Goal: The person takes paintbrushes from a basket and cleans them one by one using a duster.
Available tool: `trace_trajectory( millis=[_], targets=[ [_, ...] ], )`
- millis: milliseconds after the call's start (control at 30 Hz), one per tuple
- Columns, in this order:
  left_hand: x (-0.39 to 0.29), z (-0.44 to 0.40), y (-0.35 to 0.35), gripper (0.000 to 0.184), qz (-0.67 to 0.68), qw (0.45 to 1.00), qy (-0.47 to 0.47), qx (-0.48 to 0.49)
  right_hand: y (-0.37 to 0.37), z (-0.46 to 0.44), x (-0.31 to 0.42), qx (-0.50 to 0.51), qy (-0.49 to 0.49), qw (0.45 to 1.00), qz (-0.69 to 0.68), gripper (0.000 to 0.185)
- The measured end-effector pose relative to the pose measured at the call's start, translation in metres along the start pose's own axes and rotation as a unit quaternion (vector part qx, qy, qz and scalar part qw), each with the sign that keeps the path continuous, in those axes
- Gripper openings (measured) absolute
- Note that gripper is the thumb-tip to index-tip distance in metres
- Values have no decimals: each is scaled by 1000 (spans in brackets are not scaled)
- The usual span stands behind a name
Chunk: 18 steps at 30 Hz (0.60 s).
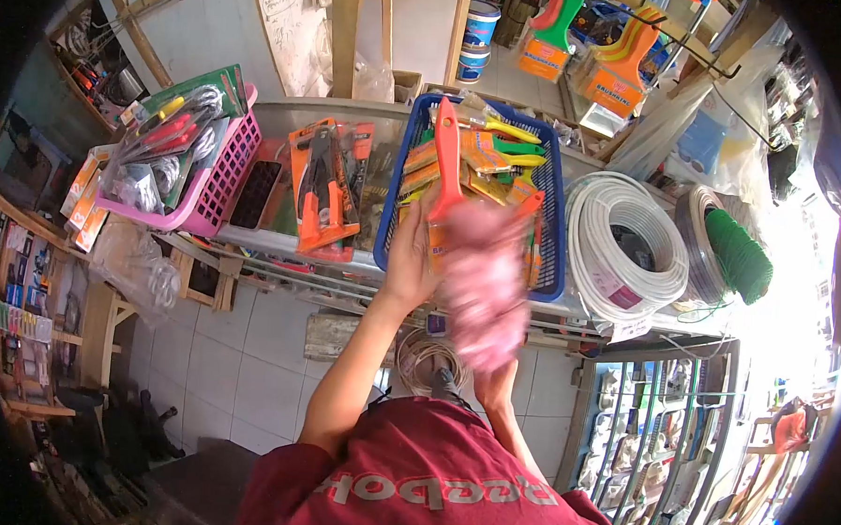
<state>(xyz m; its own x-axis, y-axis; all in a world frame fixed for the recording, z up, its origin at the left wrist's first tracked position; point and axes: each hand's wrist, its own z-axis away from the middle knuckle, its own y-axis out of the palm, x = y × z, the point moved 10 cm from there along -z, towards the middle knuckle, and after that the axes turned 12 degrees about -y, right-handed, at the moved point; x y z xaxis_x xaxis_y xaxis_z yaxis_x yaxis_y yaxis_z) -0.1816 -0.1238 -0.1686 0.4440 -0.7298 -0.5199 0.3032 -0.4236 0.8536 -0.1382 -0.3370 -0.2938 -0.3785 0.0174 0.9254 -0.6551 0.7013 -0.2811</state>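
My left hand (411, 262) is closed around the lower part of a paintbrush (447, 156) whose red handle points up. The brush's lower end is partly hidden by a pink cloth (487, 289), smeared by motion. My right hand (497, 380) grips this cloth, which hangs over most of its fingers and lies against the brush. Just behind both hands, a blue plastic basket (554, 259) holds several more paintbrushes with yellow, green and red handles and orange sleeves.
On the glass counter, a pink basket (225, 174) with packaged items, a dark phone (256, 195) and orange-handled cutters (322, 197) lie left. White cable coils (585, 246) and a green roll (735, 253) are right. Brush packs (621, 79) hang above. Coiled cable (416, 356) lies below.
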Motion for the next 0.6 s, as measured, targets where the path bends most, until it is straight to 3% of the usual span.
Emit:
trace_trajectory(
  millis=[67, 167, 200, 233, 267, 300, 333, 400, 467, 500, 533, 600],
  targets=[
    [3, 0, 2, 50, 51, 998, 13, 28, -3, 2, -15, -118, 5, 990, -83, 18],
    [11, -6, -4, 47, -48, 981, -6, 189, 11, -5, 20, 85, -51, 995, 16, 21],
    [5, 5, 29, 46, -51, 973, -28, 225, 17, 2, 2, 177, -44, 977, 110, 24],
    [2, 5, 27, 45, 25, 990, -29, 133, 6, -5, 5, 33, -48, 998, -3, 24],
    [3, 5, 14, 45, 101, 994, -28, 40, -6, -7, 2, -111, -50, 986, -116, 25],
    [3, 6, 15, 45, 73, 996, -27, 47, -1, -5, -8, -73, -23, 992, -99, 14],
    [4, 5, 12, 44, 56, 996, -30, 59, 4, -4, -16, -34, 2, 996, -81, 15],
    [4, 4, 14, 43, 18, 992, -37, 118, 21, -4, 8, 126, -116, 982, 79, 14],
    [6, 4, 13, 43, -4, 989, -34, 142, 10, 0, -10, -23, -41, 996, -80, 10],
    [4, 4, 11, 42, 36, 994, -27, 96, 8, 3, -17, -96, -3, 983, -158, 11],
    [2, 4, 6, 42, 77, 996, -19, 49, 9, 0, -11, -69, -13, 990, -118, 12],
    [2, 3, 5, 44, 18, 998, 3, 67, 12, -8, 5, -17, -39, 998, -38, 15]
  ],
)
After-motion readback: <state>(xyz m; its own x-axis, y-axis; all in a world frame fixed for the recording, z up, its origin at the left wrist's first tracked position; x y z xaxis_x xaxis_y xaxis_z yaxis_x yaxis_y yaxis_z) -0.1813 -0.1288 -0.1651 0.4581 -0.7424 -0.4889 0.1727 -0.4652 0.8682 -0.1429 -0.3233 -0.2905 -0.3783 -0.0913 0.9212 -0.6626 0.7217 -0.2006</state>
